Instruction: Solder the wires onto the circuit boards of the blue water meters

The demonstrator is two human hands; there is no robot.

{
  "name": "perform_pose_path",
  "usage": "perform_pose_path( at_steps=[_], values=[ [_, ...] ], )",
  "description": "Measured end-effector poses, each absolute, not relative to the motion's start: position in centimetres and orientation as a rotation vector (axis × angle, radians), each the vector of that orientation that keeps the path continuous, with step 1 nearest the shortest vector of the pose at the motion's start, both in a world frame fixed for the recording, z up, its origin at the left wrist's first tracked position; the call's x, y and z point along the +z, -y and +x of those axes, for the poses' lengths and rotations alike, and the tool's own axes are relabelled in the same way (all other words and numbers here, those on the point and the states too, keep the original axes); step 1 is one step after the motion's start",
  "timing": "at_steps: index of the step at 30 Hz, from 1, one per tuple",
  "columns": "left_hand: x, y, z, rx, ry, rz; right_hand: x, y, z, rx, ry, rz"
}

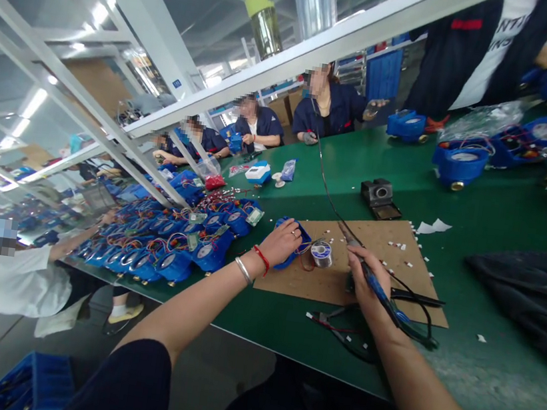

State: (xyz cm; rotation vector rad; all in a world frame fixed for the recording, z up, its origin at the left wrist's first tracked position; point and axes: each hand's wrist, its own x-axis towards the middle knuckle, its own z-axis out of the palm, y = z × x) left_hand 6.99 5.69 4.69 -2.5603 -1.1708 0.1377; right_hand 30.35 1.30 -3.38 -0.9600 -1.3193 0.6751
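My left hand [283, 240] is closed over a blue meter housing [298, 243] with red wires at the left edge of a brown board [373, 292]. My right hand [367, 278] grips a blue-handled soldering iron [378, 289], its tip pointing up-left over the board, its black cord trailing right. A spool of solder wire [321, 253] stands between the two hands. Small white bits are scattered across the board.
Several blue meter housings [167, 245] with coloured wires crowd the green table [503, 222] to my left. A black iron stand [380, 199] sits behind the board, a dark cloth [538, 294] to the right. Other people sit around the table; more blue units [460, 162] lie far right.
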Motion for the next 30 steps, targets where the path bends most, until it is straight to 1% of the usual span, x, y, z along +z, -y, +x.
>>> perform_pose_path(
  at_steps=[8,15,20,25,30],
  values=[
    [4.6,-7.0,8.3,0.065,1.337,-2.459,-3.0,-1.0,30.4,0.729,1.311,-0.979],
    [4.6,-7.1,7.6,0.130,1.163,-2.636,-3.2,-1.3,30.4,0.706,1.292,-1.033],
    [4.3,-7.4,6.2,0.129,1.177,-2.681,-2.9,-1.1,30.4,0.705,1.300,-1.021],
    [3.8,-7.9,6.3,-0.015,1.332,-2.679,-2.8,-1.1,30.2,0.687,1.301,-1.054],
    [3.2,-7.9,7.5,-0.331,1.627,-2.595,-2.9,-1.2,30.0,0.665,1.298,-1.083]
  ],
)
